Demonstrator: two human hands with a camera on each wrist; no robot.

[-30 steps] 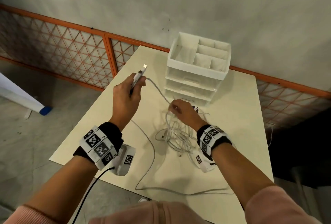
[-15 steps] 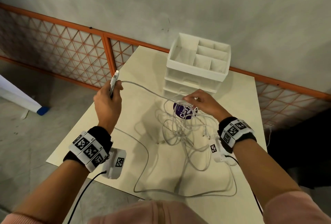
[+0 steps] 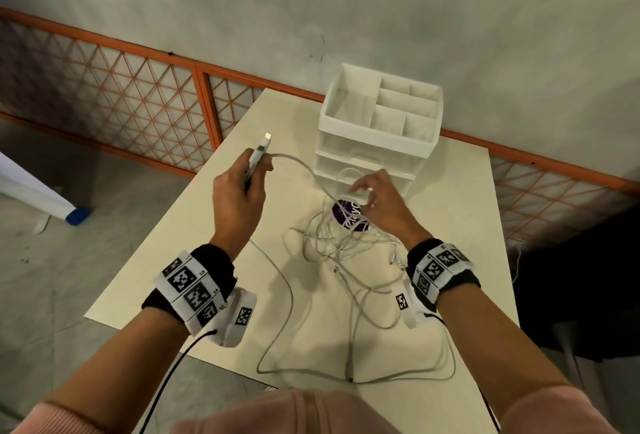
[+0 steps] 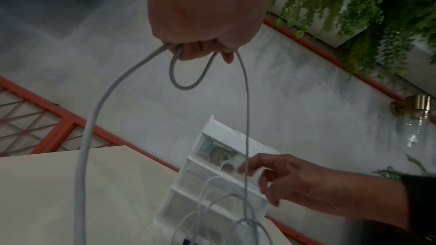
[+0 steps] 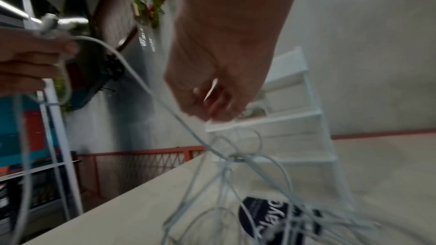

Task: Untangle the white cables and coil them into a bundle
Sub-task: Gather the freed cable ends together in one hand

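Your left hand (image 3: pixel 239 191) is raised above the bench (image 3: pixel 194 236), fingers curled round the connector end (image 3: pixel 260 151) of one white cable; plug tip points up and away from you. Left wrist view: a short loop of that cable hangs below the fingers (image 4: pixel 200 49), w/ two strands dropping toward the bench. One strand arcs right from the fist, over to the tangle.

Centre: the white cables (image 3: pixel 346 246) lie as a loose tangle on the bench, just in front of the drawer unit (image 3: pixel 377 132), partly lifted on the right side. Long slack loops trail toward you along the near bench edge. A round purple label (image 3: pixel 349 215) w/ white lettering sits under/among the strands; can't tell if it's touching the bench.

Right: your right hand (image 3: pixel 381 201) is over the tangle, just in front of the lower drawers, fingers curled and pinching thin strands near the label. Right wrist view is blurred; strands run down from the fingertips (image 5: pixel 212 107) to a knot-like crossing, exact number held not clear.

Drawer unit: white, open-top compartments, stands at the far side of the bench near the wall. Marker bands on both wrists. Orange lattice railing (image 3: pixel 131 101) behind the bench, left and right.
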